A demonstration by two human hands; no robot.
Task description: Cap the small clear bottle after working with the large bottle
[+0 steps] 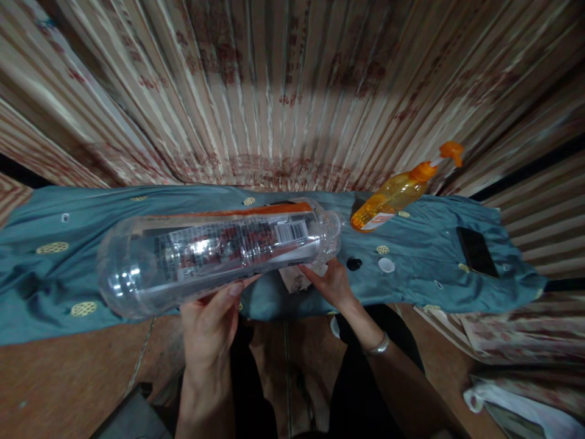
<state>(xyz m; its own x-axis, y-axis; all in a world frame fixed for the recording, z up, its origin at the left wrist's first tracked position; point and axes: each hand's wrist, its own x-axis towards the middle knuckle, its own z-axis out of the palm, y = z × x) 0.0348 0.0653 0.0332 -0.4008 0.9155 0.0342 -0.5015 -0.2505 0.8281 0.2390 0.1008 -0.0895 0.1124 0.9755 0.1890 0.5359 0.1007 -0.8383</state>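
Note:
A large clear plastic bottle (pixel 137 268) with a printed label lies nearly level in the air above the cloth, its neck toward the right. My left hand (pixel 212 317) is wrapped around its underside, thumb on the near side. Close below the neck, my right hand (pixel 332 283) is closed on a crumpled white tissue (pixel 295 280); the bottle hides part of the fingers. Whether the right fingers also touch the neck, I cannot tell. To the right lie a small black cap-like piece (pixel 353 264) and a round white disc (pixel 386 265).
A yellow-orange bottle with an orange spray head (pixel 388 198) stands behind on the blue-green patterned cloth (pixel 425 262). Farther right lies a black phone (pixel 476 251). A pleated curtain (pixel 283 91) rises behind the narrow surface. A grey box-like object (pixel 137 417) is on the floor at lower left.

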